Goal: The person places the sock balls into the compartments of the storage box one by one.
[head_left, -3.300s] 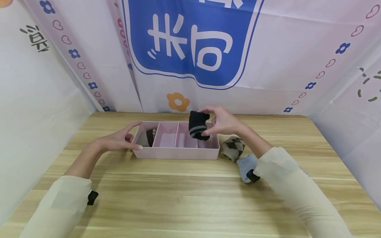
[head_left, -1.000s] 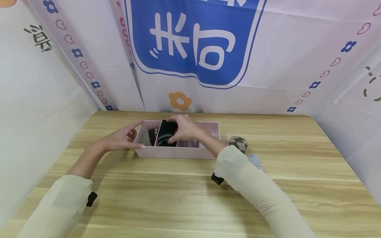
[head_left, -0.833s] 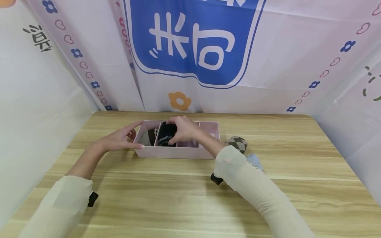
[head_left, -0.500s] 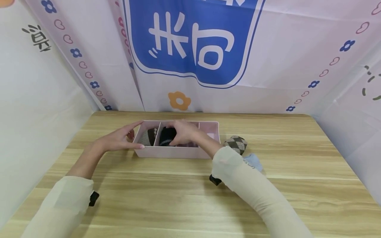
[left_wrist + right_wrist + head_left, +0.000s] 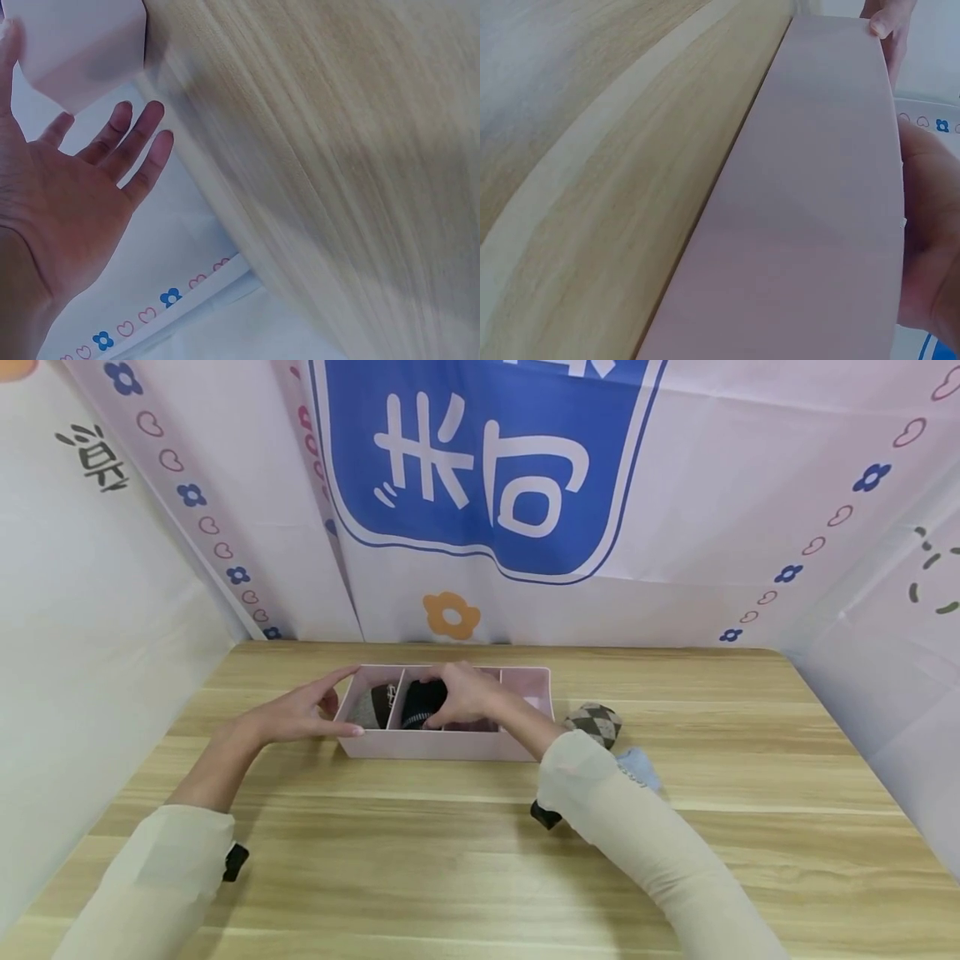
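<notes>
Black rolled sock (image 5: pixel 422 703) pinched by right hand (image 5: pixel 467 693), seating in compartment 2 of pink organizer (image 5: pixel 435 743), steadied by spread left hand (image 5: pixel 300 714); release judged next.

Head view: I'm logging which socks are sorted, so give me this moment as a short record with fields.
organizer: pink divided tray on wooden table
compartment 1, at the tray's left end: grey-and-brown sock
compartment 2: black striped sock
right hand: grips the black striped sock inside the tray
left hand: fingers straight against the tray's left end
outside tray: argyle sock, light blue sock, to its right
</notes>
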Demonstrator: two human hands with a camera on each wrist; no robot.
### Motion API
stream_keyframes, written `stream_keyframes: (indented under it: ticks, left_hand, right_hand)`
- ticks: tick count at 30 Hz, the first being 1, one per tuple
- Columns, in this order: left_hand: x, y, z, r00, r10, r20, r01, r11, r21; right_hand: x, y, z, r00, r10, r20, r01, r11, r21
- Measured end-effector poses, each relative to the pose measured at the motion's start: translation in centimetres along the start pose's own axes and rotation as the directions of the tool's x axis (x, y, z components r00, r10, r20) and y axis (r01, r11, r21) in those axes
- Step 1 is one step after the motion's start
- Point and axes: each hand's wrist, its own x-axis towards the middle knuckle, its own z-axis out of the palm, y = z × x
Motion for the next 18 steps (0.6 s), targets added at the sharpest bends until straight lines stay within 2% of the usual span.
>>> stream_keyframes:
  ticks: [9,18]
  left_hand:
    - [0.1,-0.2,0.1,1.000,-0.012,0.010,0.012,0.998,-0.057]
    - [0.4,0.2,-0.6,1.000,0.019,0.018,-0.018,0.998,-0.055]
  right_hand:
    - [-1.7,1.2,-1.7,0.987,-0.113,-0.118,0.126,0.986,0.112]
    - [-5.0,2.5,-3.9,0.978,-0.065,-0.199,0.106,0.974,0.202]
